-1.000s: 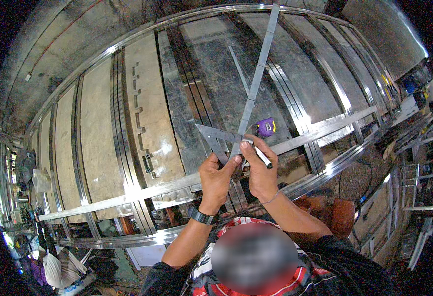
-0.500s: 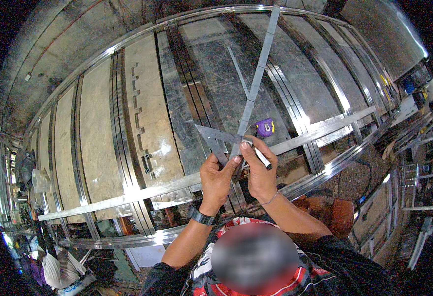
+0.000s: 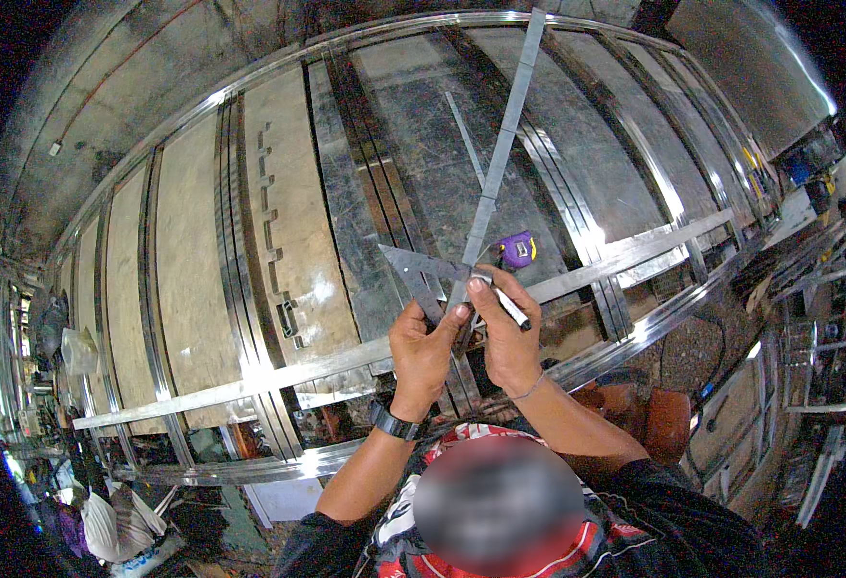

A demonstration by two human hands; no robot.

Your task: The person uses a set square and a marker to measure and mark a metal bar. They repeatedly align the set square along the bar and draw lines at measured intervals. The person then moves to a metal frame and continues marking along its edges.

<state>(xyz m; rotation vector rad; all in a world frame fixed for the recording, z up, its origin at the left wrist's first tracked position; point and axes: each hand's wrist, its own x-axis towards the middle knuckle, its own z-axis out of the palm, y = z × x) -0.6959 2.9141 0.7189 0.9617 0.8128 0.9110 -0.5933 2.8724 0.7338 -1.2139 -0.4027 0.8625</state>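
My left hand [image 3: 420, 342] is closed, its thumb and fingers pinching a grey metal set square [image 3: 406, 265] of triangular shape. The set square lies against a long, flat metal bar [image 3: 515, 120] with dark cross lines marked at intervals. That bar runs from my hands up to the far edge of the frame. My right hand [image 3: 508, 332] is closed too, with a white marker [image 3: 514, 310] between its fingers, the dark end pointing toward me. Its thumb and fingers also press on the bar where the set square meets it. Just beyond the right hand sits a purple and yellow tape measure [image 3: 516, 250].
Shiny metal tubes [image 3: 238, 250] cross the wide work surface in pairs. A long flat bar [image 3: 201, 395] lies across them on the near side. A thin metal strip [image 3: 464, 138] rests farther off. Plastic bags [image 3: 119, 525] are at lower left, a reddish-brown seat [image 3: 667, 424] at lower right.
My hands stay almost in place on the bar and marker. The pointed left tip of the set square has shifted very slightly left.
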